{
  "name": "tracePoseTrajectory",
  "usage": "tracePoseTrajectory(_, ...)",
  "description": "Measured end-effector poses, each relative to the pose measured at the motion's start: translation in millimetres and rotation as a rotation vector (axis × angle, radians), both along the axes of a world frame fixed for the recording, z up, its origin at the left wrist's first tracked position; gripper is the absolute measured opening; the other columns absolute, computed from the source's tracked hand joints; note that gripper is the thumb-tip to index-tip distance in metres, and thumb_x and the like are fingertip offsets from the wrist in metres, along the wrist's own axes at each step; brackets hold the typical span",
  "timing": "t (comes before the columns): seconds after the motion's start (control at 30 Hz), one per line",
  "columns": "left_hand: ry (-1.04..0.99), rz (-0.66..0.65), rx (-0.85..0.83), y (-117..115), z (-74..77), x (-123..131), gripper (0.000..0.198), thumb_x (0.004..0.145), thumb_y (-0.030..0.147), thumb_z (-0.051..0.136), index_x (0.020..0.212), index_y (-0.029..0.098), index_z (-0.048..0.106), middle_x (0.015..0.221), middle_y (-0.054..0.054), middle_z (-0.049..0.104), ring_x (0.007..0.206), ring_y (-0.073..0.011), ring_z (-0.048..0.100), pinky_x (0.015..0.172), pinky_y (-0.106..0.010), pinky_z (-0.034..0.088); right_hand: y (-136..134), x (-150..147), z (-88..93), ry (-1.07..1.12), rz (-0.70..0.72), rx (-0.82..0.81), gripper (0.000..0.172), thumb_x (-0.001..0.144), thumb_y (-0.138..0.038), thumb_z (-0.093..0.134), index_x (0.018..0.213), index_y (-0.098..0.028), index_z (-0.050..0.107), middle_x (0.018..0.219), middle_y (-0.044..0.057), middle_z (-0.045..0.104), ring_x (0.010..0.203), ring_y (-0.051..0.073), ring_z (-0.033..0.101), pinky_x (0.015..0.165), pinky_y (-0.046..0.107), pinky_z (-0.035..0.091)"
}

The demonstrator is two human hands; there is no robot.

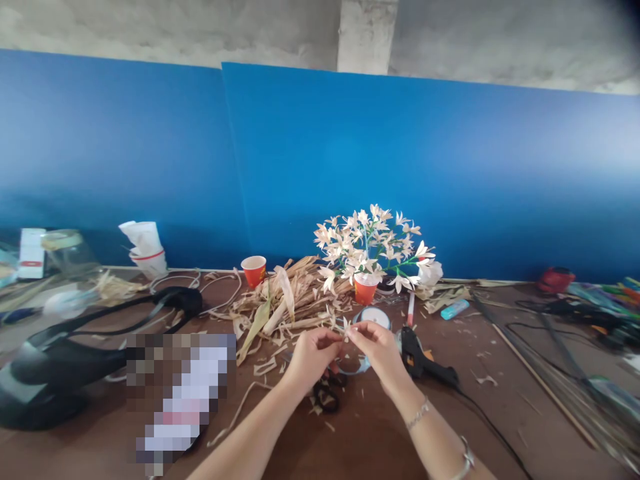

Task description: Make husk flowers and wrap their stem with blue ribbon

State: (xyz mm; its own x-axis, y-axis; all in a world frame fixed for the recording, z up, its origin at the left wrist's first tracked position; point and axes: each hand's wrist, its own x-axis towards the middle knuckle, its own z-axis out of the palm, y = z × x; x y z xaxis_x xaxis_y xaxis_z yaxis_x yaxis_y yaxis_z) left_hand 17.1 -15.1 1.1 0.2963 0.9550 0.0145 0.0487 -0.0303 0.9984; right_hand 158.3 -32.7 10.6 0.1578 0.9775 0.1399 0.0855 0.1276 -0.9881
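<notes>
My right hand point(379, 351) is closed in a pinch on a small pale flower point(346, 325) whose pointed petals show above the fingertips. Close beside it, my left hand point(314, 358) has thumb and forefinger pressed together; whatever is between them is too small to make out. Black-handled scissors point(327, 399) lie on the table below the hands. Just beyond is a round white-and-blue spool point(375, 316). To the right of my right hand rests a black glue gun point(427, 365). Farther back, a bunch of cream flowers point(365, 243) on green stems stands in a red paper cup point(366, 291).
Dry corn husks point(285, 303) are heaped behind my left hand, near another red paper cup point(253, 272). Black headgear with straps point(55, 363) and a pixelated object point(187, 397) lie left. Thin sticks point(545, 387) and cables lie right. A blue partition point(350, 147) closes the back.
</notes>
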Motion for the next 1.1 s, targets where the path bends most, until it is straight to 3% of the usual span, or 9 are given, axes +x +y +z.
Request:
tracePoseTrajectory(0.23, 0.015, 0.004, -0.026, 1.4, -1.0, -0.5, 0.010, 0.067, 0.019, 0.055, 0.074, 0.015, 0.060, 0.056, 0.001, 0.061, 0.037, -0.0107, 0.054, 0.032, -0.018, 0.034, 1.6, -0.6, -3.2, -0.050, -0.004, 0.021, 0.027, 0.064, -0.042, 0.065, 0.066, -0.016, 0.062, 0.061, 0.001, 0.059, 0.057, 0.013, 0.050, 0.055, 0.024, 0.038)
tracePoseTrajectory(0.57, 0.008, 0.044, 0.005, -1.5, -3.0, 2.9, 0.012, 0.065, 0.020, 0.058, 0.072, 0.014, 0.066, 0.059, 0.000, 0.062, 0.046, -0.0133, 0.059, 0.045, -0.023, 0.046, 2.3, -0.1, -6.9, -0.091, -0.038, 0.072, 0.026, 0.066, -0.042, 0.063, 0.065, -0.016, 0.061, 0.060, 0.001, 0.059, 0.056, 0.013, 0.049, 0.054, 0.023, 0.037)
tracePoseTrajectory(0.7, 0.009, 0.056, -0.003, -2.4, -1.4, 3.4, 0.012, 0.066, 0.022, 0.058, 0.072, 0.014, 0.065, 0.059, -0.001, 0.062, 0.047, -0.0136, 0.059, 0.045, -0.023, 0.047, 1.1, -1.1, -6.9, -0.135, -0.066, 0.087, 0.027, 0.067, -0.042, 0.062, 0.067, -0.016, 0.062, 0.061, 0.001, 0.060, 0.055, 0.013, 0.049, 0.052, 0.023, 0.037)
tracePoseTrajectory(0.87, -0.051, 0.007, -0.084, -2.1, 1.5, 2.8, 0.024, 0.066, 0.020, 0.061, 0.088, 0.012, 0.063, 0.053, 0.001, 0.062, 0.043, -0.0130, 0.058, 0.043, -0.022, 0.045, 0.5, -1.6, -7.8, -0.100, -0.063, 0.087, 0.031, 0.066, -0.047, 0.062, 0.066, -0.016, 0.062, 0.061, 0.001, 0.060, 0.055, 0.013, 0.050, 0.051, 0.023, 0.036)
tracePoseTrajectory(1.1, -0.081, -0.019, -0.168, -3.3, 5.4, 1.1, 0.027, 0.062, 0.026, 0.067, 0.084, 0.011, 0.061, 0.054, 0.001, 0.063, 0.041, -0.0112, 0.057, 0.040, -0.020, 0.044, 0.6, -1.3, -5.9, -0.048, -0.033, 0.053, 0.029, 0.064, -0.046, 0.064, 0.067, -0.017, 0.062, 0.061, 0.001, 0.060, 0.055, 0.014, 0.049, 0.050, 0.024, 0.035)
